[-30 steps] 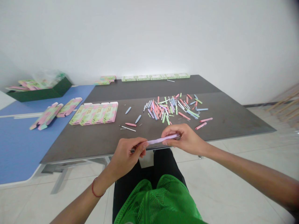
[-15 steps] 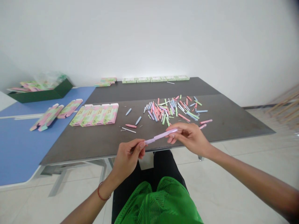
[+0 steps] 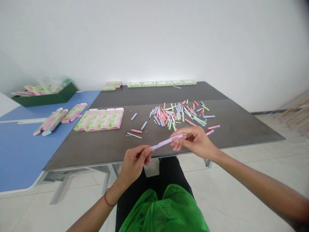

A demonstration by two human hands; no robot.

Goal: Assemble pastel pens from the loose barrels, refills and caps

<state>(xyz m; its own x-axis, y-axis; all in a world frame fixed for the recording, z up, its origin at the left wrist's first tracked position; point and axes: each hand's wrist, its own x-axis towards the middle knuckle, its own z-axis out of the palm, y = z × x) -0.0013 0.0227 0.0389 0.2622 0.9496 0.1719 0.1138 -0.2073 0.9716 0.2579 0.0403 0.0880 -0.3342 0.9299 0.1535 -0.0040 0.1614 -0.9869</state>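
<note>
A slim lilac pen [image 3: 166, 142] lies across the space between my hands, above the front of the dark grey table [image 3: 79, 151]. My left hand [image 3: 134, 162], with a red cord on its wrist, pinches the pen's lower end. My right hand [image 3: 195, 140] grips its upper end between thumb and fingers. A loose pile of pink, green, blue and white pen parts [image 3: 178, 115] lies beyond my right hand. Several loose pieces, including a pink pen half [image 3: 136, 131], lie nearer the flat printed boxes [image 3: 98, 119].
A blue table [image 3: 19, 154] adjoins on the left, with folded pink-green boxes [image 3: 51, 121] and a dark green tray [image 3: 43, 100] holding more. Closed green boxes [image 3: 161, 83] line the far table edge. Wooden sticks [image 3: 295, 111] lean at the right.
The lilac pen has shifted toward my right hand, with only its end left in my left fingers. My hands sit slightly farther apart, and the table appears a little lower in view.
</note>
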